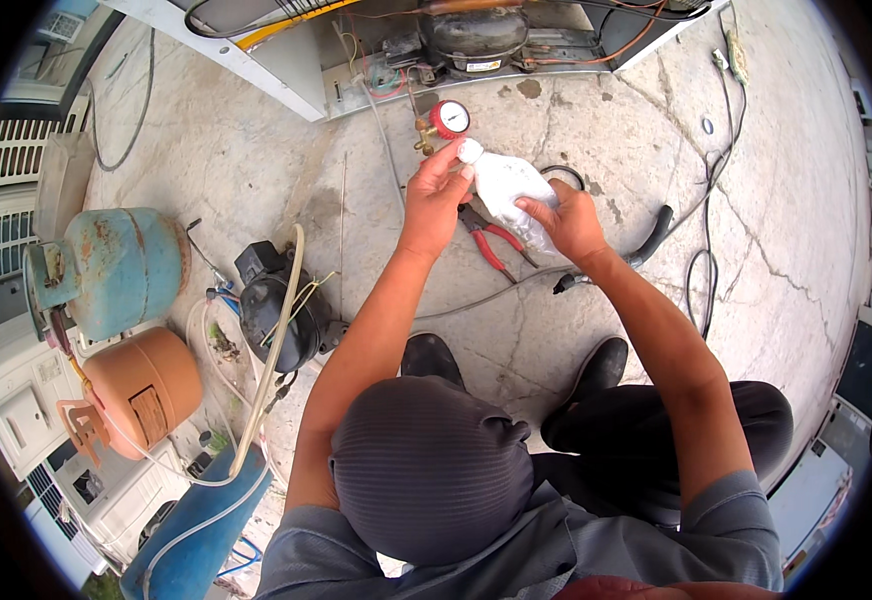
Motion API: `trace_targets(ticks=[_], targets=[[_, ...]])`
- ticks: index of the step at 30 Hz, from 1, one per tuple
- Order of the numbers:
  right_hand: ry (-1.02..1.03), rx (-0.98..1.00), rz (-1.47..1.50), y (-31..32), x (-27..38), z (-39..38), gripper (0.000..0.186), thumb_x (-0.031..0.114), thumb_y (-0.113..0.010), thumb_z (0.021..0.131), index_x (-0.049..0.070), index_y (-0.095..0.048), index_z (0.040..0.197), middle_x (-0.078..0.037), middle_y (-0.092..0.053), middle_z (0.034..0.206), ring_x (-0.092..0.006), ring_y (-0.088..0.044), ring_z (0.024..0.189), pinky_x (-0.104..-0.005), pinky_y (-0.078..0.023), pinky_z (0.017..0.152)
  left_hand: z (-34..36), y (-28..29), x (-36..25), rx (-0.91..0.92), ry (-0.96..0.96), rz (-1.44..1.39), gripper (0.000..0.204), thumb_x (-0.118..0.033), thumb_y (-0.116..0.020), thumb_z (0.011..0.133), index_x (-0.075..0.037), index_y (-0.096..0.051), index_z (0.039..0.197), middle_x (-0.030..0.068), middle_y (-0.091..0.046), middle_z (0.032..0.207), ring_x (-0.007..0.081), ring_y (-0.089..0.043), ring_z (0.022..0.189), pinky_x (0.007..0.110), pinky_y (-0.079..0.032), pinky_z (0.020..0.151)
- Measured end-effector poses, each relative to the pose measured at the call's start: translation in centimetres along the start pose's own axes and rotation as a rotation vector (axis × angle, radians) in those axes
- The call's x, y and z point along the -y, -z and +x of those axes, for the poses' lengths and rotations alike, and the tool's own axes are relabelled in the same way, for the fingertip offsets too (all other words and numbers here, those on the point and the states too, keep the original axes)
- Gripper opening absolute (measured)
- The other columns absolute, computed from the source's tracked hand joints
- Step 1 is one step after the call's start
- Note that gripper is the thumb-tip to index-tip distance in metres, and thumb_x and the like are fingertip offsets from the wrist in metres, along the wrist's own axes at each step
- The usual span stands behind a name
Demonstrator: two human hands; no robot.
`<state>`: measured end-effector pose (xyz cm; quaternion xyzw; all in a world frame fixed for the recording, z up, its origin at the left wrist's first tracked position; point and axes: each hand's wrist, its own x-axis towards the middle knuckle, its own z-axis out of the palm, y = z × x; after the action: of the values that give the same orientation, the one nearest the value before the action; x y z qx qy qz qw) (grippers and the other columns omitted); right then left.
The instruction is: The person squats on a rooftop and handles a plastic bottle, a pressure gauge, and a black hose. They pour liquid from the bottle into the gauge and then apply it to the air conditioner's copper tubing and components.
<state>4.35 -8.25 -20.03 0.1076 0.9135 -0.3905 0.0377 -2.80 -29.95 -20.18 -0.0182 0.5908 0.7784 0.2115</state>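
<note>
Both my hands hold a white, soft-looking plastic bottle (509,187) in front of me, above the concrete floor. It has a round white top and a crumpled, partly see-through lower end. My left hand (434,195) pinches the neck, thumb and fingers just beside the round top. Around the lower part of the body, my right hand (568,222) is closed with the thumb over it. Red-handled pliers (491,243) lie on the floor beneath the bottle. Just beyond my left fingers is a red-rimmed pressure gauge (450,119) on a brass valve.
An opened appliance with a black compressor (471,40) stands ahead. Another black compressor (281,312) lies left, near turquoise (131,270), orange (146,385) and blue (201,515) gas cylinders with hoses. A black-handled tool (651,237) and cables (708,200) lie to the right.
</note>
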Motion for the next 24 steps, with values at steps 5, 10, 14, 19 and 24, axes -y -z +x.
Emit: trace_targets(ticks=[5,10,14,19,24], targets=[[-0.048,-0.031,0.047,0.3,-0.1,-0.5,0.054,0.049,-0.08,0.083,-0.003,-0.065,0.088,-0.026,-0.065,0.074,-0.0421,-0.064,0.07,-0.0434,-0.052,0.065,0.4,1.5,0.7,-0.109,0.01,-0.095,0.045,-0.002,-0.059,0.095,-0.014,-0.059,0.138,0.0019,-0.064,0.123,0.0123,-0.061,0.105,0.029,-0.05,0.082],[-0.095,-0.056,0.094,0.1,-1.6,-0.6,0.054,0.05,-0.079,0.083,-0.002,-0.062,0.084,-0.024,-0.064,0.072,-0.0399,-0.06,0.066,-0.0431,-0.051,0.064,0.4,2.9,0.3,-0.339,0.116,-0.145,0.052,0.001,-0.054,0.09,-0.017,-0.059,0.139,0.0022,-0.059,0.12,0.0134,-0.059,0.099,0.029,-0.049,0.076],[-0.126,-0.028,0.131,0.2,-0.6,-1.0,0.053,0.049,-0.079,0.084,-0.002,-0.066,0.09,-0.025,-0.067,0.077,-0.0381,-0.065,0.07,-0.0422,-0.052,0.068,0.7,3.8,1.7,-0.375,0.168,-0.093,0.056,0.002,-0.051,0.09,-0.018,-0.057,0.142,0.0039,-0.057,0.125,0.0144,-0.057,0.095,0.03,-0.048,0.075],[-0.146,0.005,0.141,0.5,0.1,-1.1,0.053,0.048,-0.079,0.084,-0.002,-0.069,0.097,-0.024,-0.07,0.083,-0.038,-0.069,0.078,-0.0421,-0.053,0.072,0.9,3.0,1.8,-0.351,0.178,-0.06,0.059,0.002,-0.051,0.089,-0.018,-0.054,0.145,0.0041,-0.057,0.127,0.014,-0.056,0.094,0.03,-0.049,0.075],[-0.104,-0.021,0.114,0.4,0.1,-1.2,0.049,0.043,-0.077,0.088,-0.005,-0.068,0.097,-0.018,-0.066,0.074,-0.0207,-0.059,0.066,-0.0374,-0.05,0.066,1.0,3.0,1.9,-0.296,0.157,0.025,0.066,0.002,-0.051,0.088,-0.017,-0.046,0.151,0.0036,-0.055,0.124,0.0124,-0.055,0.094,0.03,-0.049,0.075]])
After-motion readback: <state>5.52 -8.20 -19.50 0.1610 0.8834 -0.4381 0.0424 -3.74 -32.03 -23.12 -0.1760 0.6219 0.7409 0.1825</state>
